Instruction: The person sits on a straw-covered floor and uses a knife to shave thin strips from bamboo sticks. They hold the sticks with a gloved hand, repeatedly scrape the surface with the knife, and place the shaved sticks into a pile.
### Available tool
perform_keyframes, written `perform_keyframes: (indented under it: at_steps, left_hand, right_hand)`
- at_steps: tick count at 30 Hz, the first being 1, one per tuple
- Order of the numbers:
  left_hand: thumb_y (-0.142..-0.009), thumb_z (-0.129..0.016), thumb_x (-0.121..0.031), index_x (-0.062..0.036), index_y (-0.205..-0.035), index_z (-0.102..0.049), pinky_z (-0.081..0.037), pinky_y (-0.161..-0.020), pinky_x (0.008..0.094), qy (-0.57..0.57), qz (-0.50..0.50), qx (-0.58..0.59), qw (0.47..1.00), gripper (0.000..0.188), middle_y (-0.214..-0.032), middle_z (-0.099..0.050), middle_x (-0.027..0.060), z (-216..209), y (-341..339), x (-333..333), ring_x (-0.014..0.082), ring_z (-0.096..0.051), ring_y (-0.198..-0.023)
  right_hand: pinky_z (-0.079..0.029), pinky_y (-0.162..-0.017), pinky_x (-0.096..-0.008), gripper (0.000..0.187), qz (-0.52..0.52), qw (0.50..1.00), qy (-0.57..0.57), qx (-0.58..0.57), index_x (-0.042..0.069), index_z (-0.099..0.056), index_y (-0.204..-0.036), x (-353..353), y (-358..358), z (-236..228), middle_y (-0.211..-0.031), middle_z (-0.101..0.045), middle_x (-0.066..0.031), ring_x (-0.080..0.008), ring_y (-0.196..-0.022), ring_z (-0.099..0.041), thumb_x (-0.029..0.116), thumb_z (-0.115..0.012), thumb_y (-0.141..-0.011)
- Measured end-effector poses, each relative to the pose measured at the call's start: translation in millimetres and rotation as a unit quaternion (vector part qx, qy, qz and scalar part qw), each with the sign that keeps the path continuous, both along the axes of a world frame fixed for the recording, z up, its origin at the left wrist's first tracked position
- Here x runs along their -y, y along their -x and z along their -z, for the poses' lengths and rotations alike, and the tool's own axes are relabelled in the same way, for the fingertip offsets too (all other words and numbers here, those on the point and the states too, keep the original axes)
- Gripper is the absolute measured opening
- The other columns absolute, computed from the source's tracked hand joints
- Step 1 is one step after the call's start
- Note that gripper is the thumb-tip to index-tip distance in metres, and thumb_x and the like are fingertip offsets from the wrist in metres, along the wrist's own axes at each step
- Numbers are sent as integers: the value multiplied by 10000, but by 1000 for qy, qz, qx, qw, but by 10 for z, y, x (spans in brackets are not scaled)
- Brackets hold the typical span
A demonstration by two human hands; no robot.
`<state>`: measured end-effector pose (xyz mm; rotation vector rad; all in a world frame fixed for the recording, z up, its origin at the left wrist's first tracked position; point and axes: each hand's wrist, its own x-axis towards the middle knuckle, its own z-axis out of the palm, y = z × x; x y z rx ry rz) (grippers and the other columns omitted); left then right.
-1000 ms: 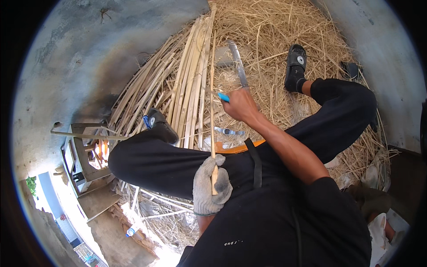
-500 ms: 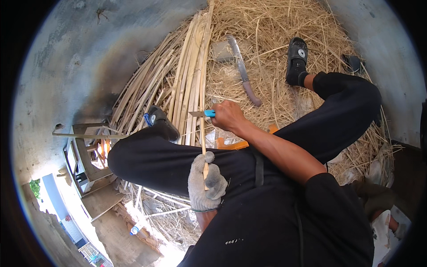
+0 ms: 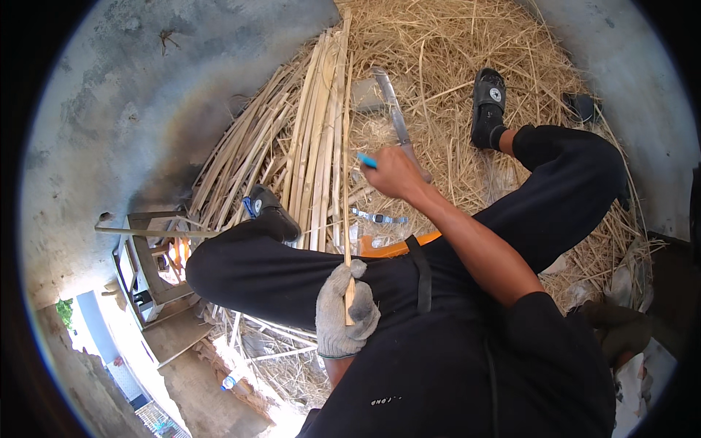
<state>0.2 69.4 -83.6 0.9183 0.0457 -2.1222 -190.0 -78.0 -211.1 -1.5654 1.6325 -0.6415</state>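
Wooden strip stretches from the person's lap toward the far edge of the straw-covered floor. The gloved left hand, curled closed, grips its near end, beside a black shirt with small white lettering. Farther out, the bare right hand makes a fist around a blue handle, forearm slanting inward, just right of the strip. Black sandals beyond carry round white emblems, illegible.
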Motion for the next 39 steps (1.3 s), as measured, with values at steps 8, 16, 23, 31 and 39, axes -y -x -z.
perform_keyframes:
  at_steps: [8,16,23,31,39]
  left_hand:
    - [-1044,-407,-279,-68,-1041,-550,-230,-230,231,-1,61,182,981,255,-442,-412,40,-175,106,100,109,-287,-241]
    - [-1028,-429,-243,-53,-1057,-572,-227,-245,244,-8,56,265,963,239,-457,-424,30,-111,-16,92,104,-299,-252]
    - [-1027,-409,-229,-27,-1099,-586,-220,-254,238,-20,104,263,959,278,-482,-442,64,-230,196,45,106,-300,-271]
    - [-1042,-403,-249,2,-1175,-563,-253,-255,229,25,73,176,981,326,-490,-466,64,-269,125,93,107,-305,-266]
    - [-1037,-417,-241,16,-1140,-594,-257,-269,234,23,77,289,954,328,-488,-469,40,-108,66,32,100,-324,-277]
  right_hand:
    - [-483,-569,-481,128,-82,991,103,9,50,-624,-651,-344,-358,30,-591,-602,-207,-398,-558,-605,152,-627,-728]
    - [-556,-613,-440,195,-51,991,62,-109,21,-716,-765,-89,-525,191,-677,-667,-188,-341,-671,-694,207,-656,-768]
    - [-517,-564,-450,333,171,963,3,-208,2,-695,-732,323,537,377,-667,-659,-218,-347,-613,-684,279,-593,-888]
    - [-492,-556,-458,154,-114,975,182,54,37,-665,-700,-255,-130,120,-594,-618,-192,-367,-524,-606,154,-602,-777]
    - [-544,-632,-468,167,-57,990,98,-80,32,-713,-744,-80,-354,222,-634,-640,-228,-403,-607,-657,166,-613,-758]
